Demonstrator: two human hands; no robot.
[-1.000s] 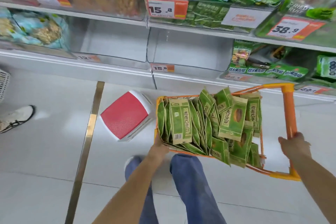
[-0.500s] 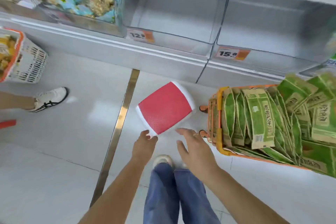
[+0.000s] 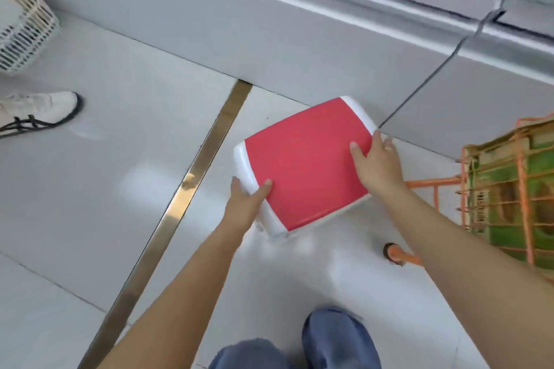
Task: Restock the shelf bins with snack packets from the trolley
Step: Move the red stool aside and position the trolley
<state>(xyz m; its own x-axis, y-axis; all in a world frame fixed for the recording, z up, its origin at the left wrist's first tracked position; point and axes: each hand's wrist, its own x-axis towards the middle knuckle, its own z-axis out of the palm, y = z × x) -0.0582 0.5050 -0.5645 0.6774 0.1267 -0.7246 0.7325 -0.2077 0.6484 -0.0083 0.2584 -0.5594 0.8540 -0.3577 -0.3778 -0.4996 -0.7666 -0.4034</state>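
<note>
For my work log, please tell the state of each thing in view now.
stool: on the floor, gripped at both sides
left hand: grips the stool's left edge
right hand: grips the stool's right edge
trolley: full of green packets, untouched
white basket: on the floor, contents hidden

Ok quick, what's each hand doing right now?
Left hand: grips the near-left edge of the red stool.
Right hand: grips the stool's right edge, thumb on top.

No legible text; print on packets [image 3: 506, 204] in trolley [image 3: 523, 177] too blurred.
</note>
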